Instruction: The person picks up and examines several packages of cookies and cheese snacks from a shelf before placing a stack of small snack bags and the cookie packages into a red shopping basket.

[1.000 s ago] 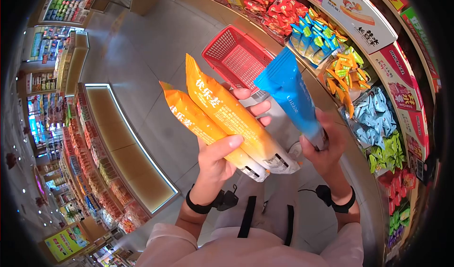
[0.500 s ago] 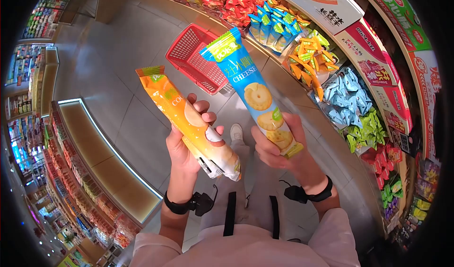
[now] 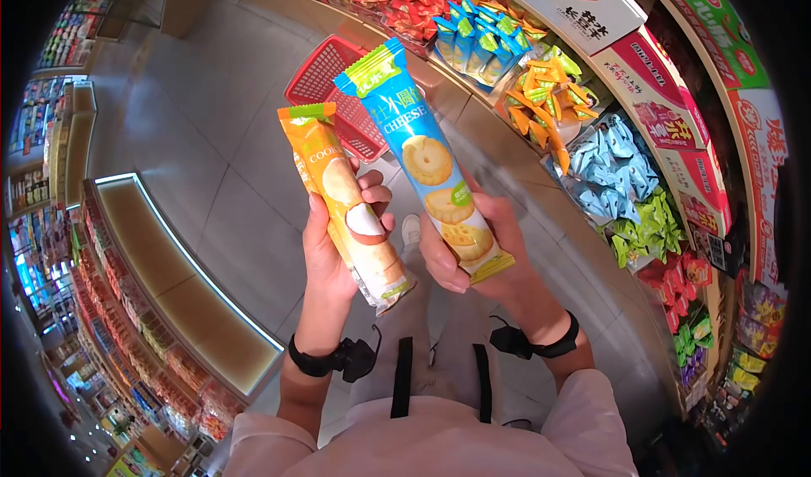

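My left hand (image 3: 325,253) is closed around an orange packet of cookies (image 3: 342,194) with a coconut printed on its front. In my right hand (image 3: 486,257) I grip a blue packet of cheese cookies (image 3: 427,160), which shows round biscuits and the word CHEESE. Both packets tilt with their tops toward the upper left, printed sides facing me. They are held side by side in front of my body, and the blue one reaches higher. Part of my fingers lies hidden behind each packet.
A red shopping basket (image 3: 334,71) stands on the grey floor (image 3: 228,122) beyond the packets. On the right, a curved shelf holds blue packets (image 3: 486,42), orange packets (image 3: 549,97), light blue packets (image 3: 612,168) and green packets (image 3: 649,232). A lit display counter (image 3: 190,283) curves along the left.
The orange packet has turned so its front faces me more and has shifted right. My right hand has brought the blue packet slightly left, and the two are closer together.
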A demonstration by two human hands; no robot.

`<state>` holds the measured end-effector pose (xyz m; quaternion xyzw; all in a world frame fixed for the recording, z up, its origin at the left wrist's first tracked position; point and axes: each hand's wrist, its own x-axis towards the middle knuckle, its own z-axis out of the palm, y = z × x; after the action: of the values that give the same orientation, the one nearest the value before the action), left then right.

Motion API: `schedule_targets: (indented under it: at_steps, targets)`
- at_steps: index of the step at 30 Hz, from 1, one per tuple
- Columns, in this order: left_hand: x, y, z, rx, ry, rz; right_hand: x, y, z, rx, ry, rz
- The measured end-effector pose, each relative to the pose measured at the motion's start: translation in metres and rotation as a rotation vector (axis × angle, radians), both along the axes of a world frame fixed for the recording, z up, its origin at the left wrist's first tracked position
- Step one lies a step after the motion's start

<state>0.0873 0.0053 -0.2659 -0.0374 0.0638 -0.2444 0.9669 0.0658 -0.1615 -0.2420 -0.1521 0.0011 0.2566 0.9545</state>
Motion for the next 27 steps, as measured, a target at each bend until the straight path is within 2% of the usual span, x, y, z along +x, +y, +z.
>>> schedule_targets:
  at_steps: [6,15,27]
  targets:
    - [0.0017,0.0033,-0.0003,0.074,-0.056,-0.038,-0.0001,0.0013,-0.0038,0.013,-0.027,-0.008]
    - [0.0003,0.0076,-0.007,0.02,-0.063,-0.069,-0.0022,0.002,-0.0089,0.108,0.079,-0.017]
    - [-0.0036,0.0077,-0.0018,-0.013,-0.063,-0.042,-0.0029,0.0041,-0.0083,0.068,0.039,0.01]
